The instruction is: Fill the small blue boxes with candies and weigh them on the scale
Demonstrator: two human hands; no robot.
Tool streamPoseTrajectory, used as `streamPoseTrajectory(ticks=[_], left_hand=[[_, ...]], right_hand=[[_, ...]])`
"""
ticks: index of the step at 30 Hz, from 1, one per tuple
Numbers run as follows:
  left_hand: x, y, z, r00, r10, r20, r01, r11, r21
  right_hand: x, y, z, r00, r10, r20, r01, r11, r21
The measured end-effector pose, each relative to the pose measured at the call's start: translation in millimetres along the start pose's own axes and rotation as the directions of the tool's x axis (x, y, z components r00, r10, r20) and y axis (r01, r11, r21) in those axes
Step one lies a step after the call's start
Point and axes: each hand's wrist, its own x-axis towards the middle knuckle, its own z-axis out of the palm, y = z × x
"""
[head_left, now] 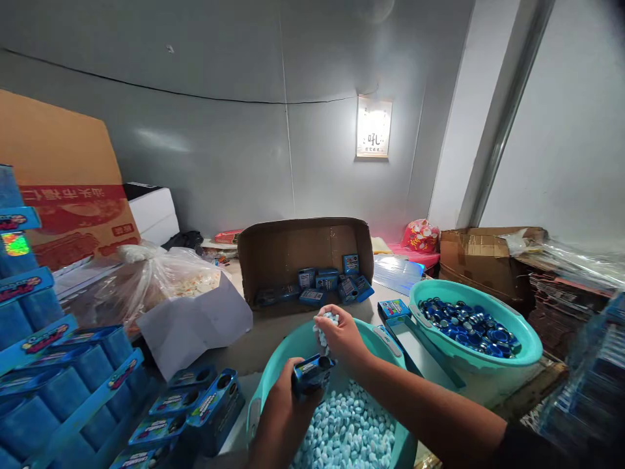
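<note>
My left hand (288, 407) grips a small dark blue box (307, 376) with a round opening, tilted over a turquoise basin (280, 355). Just above that box, my right hand (344, 335) is closed around a handful of pale blue candies (322, 335). Many more pale blue candies (351, 423) fill the basin below both hands. To the left stand several similar blue boxes (195, 410) with round holes in their tops.
A second turquoise basin (527, 352) at right holds shiny blue round pieces (469, 326). Behind, an open brown carton (278, 247) lies on its side with several blue boxes (327, 280). Stacked blue display boxes (63, 384) rise at far left, near a clear plastic bag (156, 273).
</note>
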Motion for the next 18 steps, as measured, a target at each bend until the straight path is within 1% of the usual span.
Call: streamPoseTrajectory(ticks=[3,5,8,11,14,18], left_hand=[[-4.4,8.4,-0.3,0.999,-0.010,0.031,0.009,0.999,0.047],[-5.4,10.4,-0.2,0.999,-0.034,0.028,0.032,0.997,0.070],[-5.3,8.8,-0.6,0.998,-0.028,0.050,0.024,0.996,0.086],[-5.6,5.9,-1.8,0.996,-0.004,0.092,-0.004,0.996,0.086],[-6.2,4.8,-2.5,0.997,-0.022,0.077,0.013,0.993,0.114],[-5.3,4.0,-2.5,0.996,-0.049,0.069,0.042,0.993,0.110]], right_hand=[[4.8,12.3,9.2,0.985,-0.114,-0.133,0.126,0.988,0.087],[5.5,17.1,7.5,0.979,-0.125,-0.162,0.143,0.984,0.107],[6.2,21.1,1.2,0.977,-0.097,-0.192,0.120,0.987,0.110],[6.6,23.8,-1.5,0.985,-0.059,-0.163,0.078,0.990,0.116],[6.1,25.1,-0.9,0.992,-0.037,-0.124,0.054,0.990,0.133],[5.3,24.2,-0.2,0.992,-0.022,-0.127,0.038,0.992,0.120]])
